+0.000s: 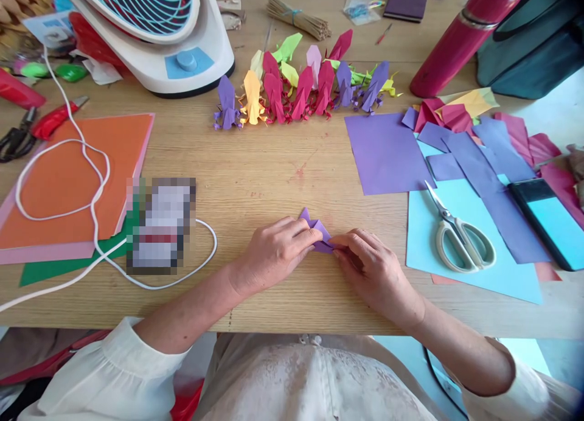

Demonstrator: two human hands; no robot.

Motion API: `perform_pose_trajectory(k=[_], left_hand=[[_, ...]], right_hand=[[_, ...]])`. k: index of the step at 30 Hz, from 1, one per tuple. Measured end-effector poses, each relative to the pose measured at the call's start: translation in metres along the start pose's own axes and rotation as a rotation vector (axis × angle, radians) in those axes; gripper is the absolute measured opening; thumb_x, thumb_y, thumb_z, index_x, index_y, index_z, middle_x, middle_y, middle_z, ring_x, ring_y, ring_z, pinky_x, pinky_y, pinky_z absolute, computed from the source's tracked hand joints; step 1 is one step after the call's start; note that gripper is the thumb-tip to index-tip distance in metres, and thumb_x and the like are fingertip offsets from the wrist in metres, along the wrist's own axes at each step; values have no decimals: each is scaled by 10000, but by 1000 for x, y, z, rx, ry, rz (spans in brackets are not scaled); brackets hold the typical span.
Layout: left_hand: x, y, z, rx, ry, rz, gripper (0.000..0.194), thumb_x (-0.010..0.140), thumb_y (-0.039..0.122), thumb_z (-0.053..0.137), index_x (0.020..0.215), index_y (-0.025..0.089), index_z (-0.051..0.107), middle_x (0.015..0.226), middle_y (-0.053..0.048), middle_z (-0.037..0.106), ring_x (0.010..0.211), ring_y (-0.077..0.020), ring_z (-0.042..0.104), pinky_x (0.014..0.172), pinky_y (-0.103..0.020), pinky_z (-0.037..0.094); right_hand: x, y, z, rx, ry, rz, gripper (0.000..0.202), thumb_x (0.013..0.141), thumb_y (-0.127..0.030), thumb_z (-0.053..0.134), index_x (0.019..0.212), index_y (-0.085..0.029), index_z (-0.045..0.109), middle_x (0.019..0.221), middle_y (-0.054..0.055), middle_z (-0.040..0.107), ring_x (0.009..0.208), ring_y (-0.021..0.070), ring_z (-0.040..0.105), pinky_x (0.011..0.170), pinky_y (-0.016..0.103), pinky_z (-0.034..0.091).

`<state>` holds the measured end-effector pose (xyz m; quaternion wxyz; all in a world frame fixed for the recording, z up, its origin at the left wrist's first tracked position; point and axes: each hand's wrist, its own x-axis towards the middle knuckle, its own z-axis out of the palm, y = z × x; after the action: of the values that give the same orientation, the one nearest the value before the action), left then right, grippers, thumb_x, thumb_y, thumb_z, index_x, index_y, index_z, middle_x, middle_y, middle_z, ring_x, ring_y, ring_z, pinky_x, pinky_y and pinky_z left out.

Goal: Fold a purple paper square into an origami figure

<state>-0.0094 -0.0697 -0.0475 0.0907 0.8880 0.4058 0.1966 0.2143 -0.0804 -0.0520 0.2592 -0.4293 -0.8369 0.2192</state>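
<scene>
Here, the folded purple paper [325, 231] is between the two hands, near the front edge of the worktop [255, 177]. The left hand [283, 244] has its grip pinched on the left side of it, and the right hand [381, 275] has its grip pinched on the right tip. Plain wood shows from the hands up to a row of folded paper bugs [276, 92]. A white cable [216, 241] curls on the left. Close by the right hand is the edge of a light blue sheet [422, 244], with scissors [446, 214] mostly on it.
</scene>
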Motion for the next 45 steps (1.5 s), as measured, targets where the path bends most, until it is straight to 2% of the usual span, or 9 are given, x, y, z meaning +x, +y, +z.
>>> perform_pose_trajectory(k=[5,11,16,21,27,30,35,40,45], left_hand=[[0,2,1,93,29,19,147,999,183,516,973,202,658,873,-12,661,803,-138,626,727,-245,483],[-6,-3,5,116,109,85,144,978,129,547,982,205,669,1078,-15,707,909,-135,654,827,-255,520],[-14,-14,4,53,75,256,231,975,85,529,1172,151,628,1214,-80,696,1047,-187,661,914,-320,571],[-15,-19,-6,56,-46,355,380,958,36,523,1334,82,551,1451,-144,567,1253,-240,595,1062,-381,548],[-15,-17,-12,52,-105,325,360,979,52,487,1322,97,586,1374,-142,630,1239,-231,598,1046,-385,566],[-16,-17,-11,40,-107,307,370,974,46,487,1321,117,592,1382,-142,624,1231,-228,595,1035,-392,570],[-21,-18,-11,86,-165,296,413,966,44,488,1364,128,562,1453,-145,565,1250,-245,570,1037,-435,563],[-23,-18,-8,84,-139,292,382,978,152,561,1359,145,562,1450,-138,572,1349,-273,519,1074,-473,533],[-25,-13,-5,48,-83,272,380,948,172,620,1324,134,579,1412,-166,594,1371,-275,513,1113,-472,496]], right_hand=[[0,1,1,-33,-27,16,153,970,-107,499,950,-209,612,867,37,617,761,171,564,705,314,449],[0,2,0,-55,-46,-26,238,968,-76,476,1002,-206,673,884,52,615,768,173,572,704,323,452],[-1,4,0,-66,-25,-89,262,978,-82,470,1012,-195,705,882,61,631,767,174,577,686,327,463],[-2,5,0,-78,-19,-127,271,975,-71,468,1036,-182,708,889,72,638,772,177,583,678,327,488],[-6,6,-4,-120,-69,-217,320,971,-50,451,1162,-161,683,1180,141,667,912,224,612,769,387,548],[-7,7,-6,-116,-94,-226,356,975,-60,442,1215,-187,673,1207,123,681,920,237,611,781,413,560],[-7,12,-13,33,-62,-102,338,980,-71,439,1160,-216,686,1159,103,685,988,222,643,837,388,563],[-15,16,-24,116,74,134,225,986,-140,481,1052,-230,676,1027,76,677,849,180,663,682,308,531],[-19,13,-20,0,60,122,168,982,-178,509,1017,-223,667,964,76,636,847,196,622,716,336,512]])
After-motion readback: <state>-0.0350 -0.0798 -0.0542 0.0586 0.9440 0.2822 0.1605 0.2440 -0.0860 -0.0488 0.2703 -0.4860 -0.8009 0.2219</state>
